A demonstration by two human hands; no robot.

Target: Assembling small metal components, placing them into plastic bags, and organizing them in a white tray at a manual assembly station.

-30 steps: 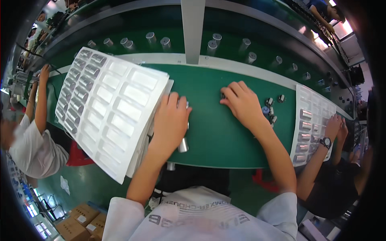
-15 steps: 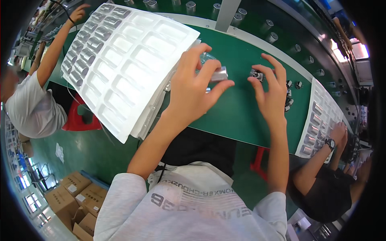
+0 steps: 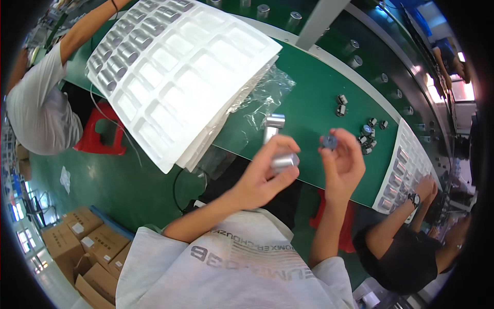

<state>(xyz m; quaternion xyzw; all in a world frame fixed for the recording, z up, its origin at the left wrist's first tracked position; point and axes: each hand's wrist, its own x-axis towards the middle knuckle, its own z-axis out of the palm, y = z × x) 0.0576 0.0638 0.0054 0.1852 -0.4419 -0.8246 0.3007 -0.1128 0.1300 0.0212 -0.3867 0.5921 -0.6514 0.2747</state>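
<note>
"Cylinder (image 3: 284,162): where do you have it on your feed?"

"I see it in the left hand (image 3: 261,177), silver and smooth, gripped between thumb and curled fingers near the front edge of the green tabletop (image 3: 309,77). Its long axis runs roughly sideways, one round end facing right."

"And the other hand?"

"I have the right hand (image 3: 343,170) pinching a small blue-grey component (image 3: 329,142). That sits to the right of the cylinder's end and slightly farther out, the two apart. I can't tell which is higher."

"Anything close by?"

"Two more silver cylinders (image 3: 275,120) just beyond the left hand, which is the nearer one; loose small components (image 3: 366,138) lie beyond the right, and the white blister tray (image 3: 211,77) is off left."
</note>
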